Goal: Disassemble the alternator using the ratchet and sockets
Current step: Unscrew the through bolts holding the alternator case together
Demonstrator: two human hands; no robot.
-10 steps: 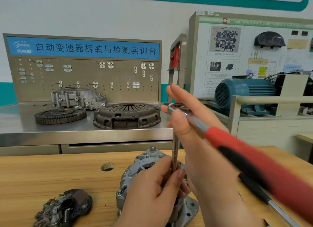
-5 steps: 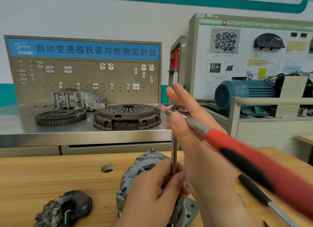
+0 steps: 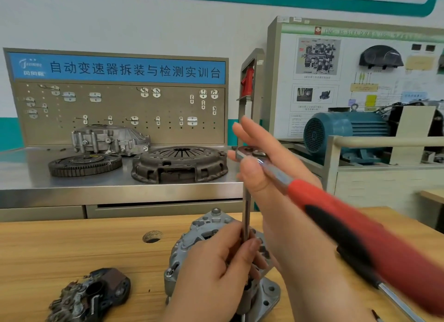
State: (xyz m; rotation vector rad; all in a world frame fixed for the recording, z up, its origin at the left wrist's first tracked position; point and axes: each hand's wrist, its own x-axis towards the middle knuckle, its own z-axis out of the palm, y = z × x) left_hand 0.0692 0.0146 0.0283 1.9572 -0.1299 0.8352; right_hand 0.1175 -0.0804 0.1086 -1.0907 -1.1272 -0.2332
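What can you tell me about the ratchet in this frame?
The ratchet has a chrome head and neck and a red-and-black grip, blurred, slanting toward the lower right. The right hand holds it near the head. A steel extension bar drops straight from the head to the alternator, pinched low by the left hand.

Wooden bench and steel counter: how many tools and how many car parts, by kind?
Hand tools: 2, red-and-black-handled ratchet with steel extension bar, black-handled screwdriver.
Parts on wooden bench: 2, silver alternator, dark removed component.
Parts on steel counter: 3, toothed flywheel, dark clutch cover, grey aluminium housing.
Total: 7.
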